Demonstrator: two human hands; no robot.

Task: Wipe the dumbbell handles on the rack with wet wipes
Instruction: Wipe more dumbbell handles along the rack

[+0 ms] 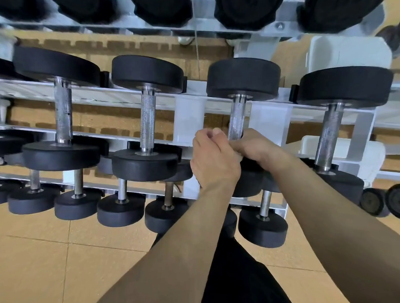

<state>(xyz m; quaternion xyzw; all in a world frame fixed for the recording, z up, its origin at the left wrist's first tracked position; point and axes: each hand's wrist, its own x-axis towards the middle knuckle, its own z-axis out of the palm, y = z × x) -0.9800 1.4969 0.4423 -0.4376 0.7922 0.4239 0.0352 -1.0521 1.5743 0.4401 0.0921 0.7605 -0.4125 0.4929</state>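
A white rack point(189, 118) carries black-headed dumbbells on three tiers, seen from above. On the middle tier, four dumbbells lie side by side with knurled steel handles. Both hands meet at the near end of the third dumbbell handle point(236, 116). The left hand point(213, 156) is curled with its thumb uppermost, just left of the handle. The right hand point(256, 147) lies against the handle's near end, its fingers point(234, 145) reaching across to touch the left hand. What either hand holds is hidden. Smaller dumbbells point(120, 209) line the lowest tier above a tan tiled floor point(49, 259).
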